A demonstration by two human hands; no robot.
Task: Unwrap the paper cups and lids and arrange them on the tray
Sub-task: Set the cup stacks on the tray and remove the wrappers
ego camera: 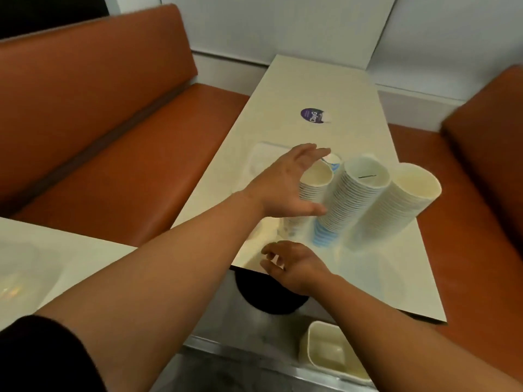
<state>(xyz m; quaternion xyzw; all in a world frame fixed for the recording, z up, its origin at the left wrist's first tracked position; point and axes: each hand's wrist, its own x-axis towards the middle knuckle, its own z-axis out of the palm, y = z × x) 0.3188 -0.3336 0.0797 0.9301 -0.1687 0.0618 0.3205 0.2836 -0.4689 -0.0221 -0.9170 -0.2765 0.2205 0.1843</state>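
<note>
Three tall stacks of white paper cups stand on the cream table (325, 89). My left hand (285, 182) spreads its fingers around the left cup stack (315, 179), thumb low and fingers by the rim; whether it touches is unclear. The middle cup stack (351, 199) has a blue-printed base. At the right leans the right cup stack (396, 205). A further cup (332, 161) peeks out behind the left stack. My right hand (291, 264) hovers at the table's near edge, fingers loosely curled, holding nothing. A white tray (260, 159) lies behind my left hand.
A purple round sticker (312, 116) is on the table's far half. Orange bench seats (119, 131) flank the table. A cream square container (331, 352) sits on a metal ledge below. A dark round opening (271, 295) lies under the table edge. Another pale table (34, 264) stands at left.
</note>
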